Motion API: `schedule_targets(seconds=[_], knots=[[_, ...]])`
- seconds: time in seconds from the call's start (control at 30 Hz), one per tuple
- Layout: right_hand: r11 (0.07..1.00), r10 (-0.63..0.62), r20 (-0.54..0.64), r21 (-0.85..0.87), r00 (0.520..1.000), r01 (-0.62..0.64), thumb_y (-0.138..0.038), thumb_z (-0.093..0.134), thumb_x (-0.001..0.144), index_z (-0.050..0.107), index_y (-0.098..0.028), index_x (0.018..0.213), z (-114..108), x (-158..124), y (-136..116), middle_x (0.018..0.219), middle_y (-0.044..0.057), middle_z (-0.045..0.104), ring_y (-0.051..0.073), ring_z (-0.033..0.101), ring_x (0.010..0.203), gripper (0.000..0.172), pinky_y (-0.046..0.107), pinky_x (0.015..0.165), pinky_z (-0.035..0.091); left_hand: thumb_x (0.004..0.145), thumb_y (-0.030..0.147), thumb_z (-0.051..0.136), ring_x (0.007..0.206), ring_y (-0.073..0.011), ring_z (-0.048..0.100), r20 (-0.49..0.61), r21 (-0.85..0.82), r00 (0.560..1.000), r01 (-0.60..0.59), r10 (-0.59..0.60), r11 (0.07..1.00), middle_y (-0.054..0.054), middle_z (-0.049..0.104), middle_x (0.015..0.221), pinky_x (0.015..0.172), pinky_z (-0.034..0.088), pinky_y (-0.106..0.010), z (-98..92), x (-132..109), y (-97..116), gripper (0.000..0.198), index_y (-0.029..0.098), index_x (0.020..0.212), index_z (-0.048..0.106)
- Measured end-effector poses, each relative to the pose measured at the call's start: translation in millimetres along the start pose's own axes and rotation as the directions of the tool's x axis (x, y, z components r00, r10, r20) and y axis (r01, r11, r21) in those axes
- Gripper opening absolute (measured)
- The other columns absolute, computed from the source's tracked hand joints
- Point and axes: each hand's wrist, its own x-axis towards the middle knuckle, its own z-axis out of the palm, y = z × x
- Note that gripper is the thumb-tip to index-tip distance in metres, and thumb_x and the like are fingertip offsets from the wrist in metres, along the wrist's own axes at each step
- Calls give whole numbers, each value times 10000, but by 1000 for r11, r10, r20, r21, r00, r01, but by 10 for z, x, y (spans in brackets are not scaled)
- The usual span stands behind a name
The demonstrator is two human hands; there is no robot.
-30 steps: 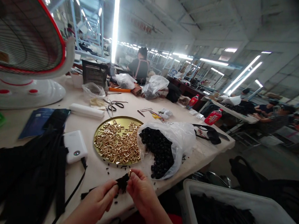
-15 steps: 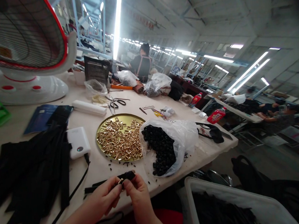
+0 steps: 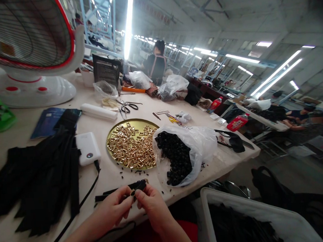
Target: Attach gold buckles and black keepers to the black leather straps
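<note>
My left hand (image 3: 120, 205) and my right hand (image 3: 151, 202) meet at the table's near edge, fingers pinched. Between them is a black fabric strap (image 3: 139, 185) with a small gold metal buckle (image 3: 132, 192) at the left fingertips. More gold shows at the strap's far end by the right fingers. Black strip ends (image 3: 101, 197) stick out to the left behind my left hand. Just beyond lies a round gold tray (image 3: 111, 162) of loose gold buckles (image 3: 133, 148). Beside it, an open clear plastic bag (image 3: 204, 142) holds small black pieces (image 3: 176, 156).
Black fabric strips (image 3: 43, 177) and a white corded box (image 3: 88, 148) lie left, below a fan (image 3: 37, 89). Scissors (image 3: 127, 106) and a white roll (image 3: 98, 112) are farther back. A white bin (image 3: 256, 206) of black material stands right. Other people (image 3: 156, 64) work beyond.
The view has shifted slightly, so the table items sit a little farther right and higher. Both hands keep their pinch on the strap, with only slight finger movement.
</note>
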Motion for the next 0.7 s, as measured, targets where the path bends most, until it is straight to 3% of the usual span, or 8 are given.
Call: schedule_targets(seconds=[0.17,0.23,0.4,0.5,0.57,0.7], knots=[[982,-153,-43,-117,987,147,-298,659,680,597,-154,729,-5,-27,-18,639,-21,555,105,451,587,164,220,572,351,763,561,393,384,-68,365,28,-61,1000,6,-5,998,90,463,521,382,283,-175,18,20,-3,371,193,777,443],[986,-144,-46,-93,989,140,-304,670,671,597,-154,717,-23,-23,-21,632,-23,552,101,444,570,174,218,561,348,758,571,411,407,-77,397,44,-51,999,4,-1,999,82,480,548,392,313,-180,18,6,2,377,197,783,454],[962,130,112,227,985,-152,-350,713,617,579,-137,676,-76,-2,-76,569,-40,518,41,336,429,259,186,456,261,789,525,425,453,-79,440,59,-21,996,-64,65,998,62,518,632,427,345,-185,10,-28,17,334,197,770,483],[927,195,182,287,964,-242,-356,727,593,584,-135,685,-78,-11,-86,540,-46,495,50,362,433,279,194,470,293,779,537,429,444,-76,423,50,-53,997,-59,61,997,60,513,631,395,326,-178,16,-17,25,350,193,736,477],[947,164,168,247,972,-203,-353,718,605,592,-138,699,-66,-28,-65,538,-53,480,56,354,440,267,203,482,307,769,544,437,431,-71,408,42,-59,998,-43,45,997,60,513,622,379,309,-173,23,-5,28,359,190,717,472],[995,-96,-28,0,995,96,-311,690,649,599,-154,714,-37,-56,-7,626,-27,546,86,420,541,193,215,542,344,780,533,411,406,-71,419,-2,-39,999,-45,45,998,59,533,620,386,318,-182,36,2,17,352,189,743,478]])
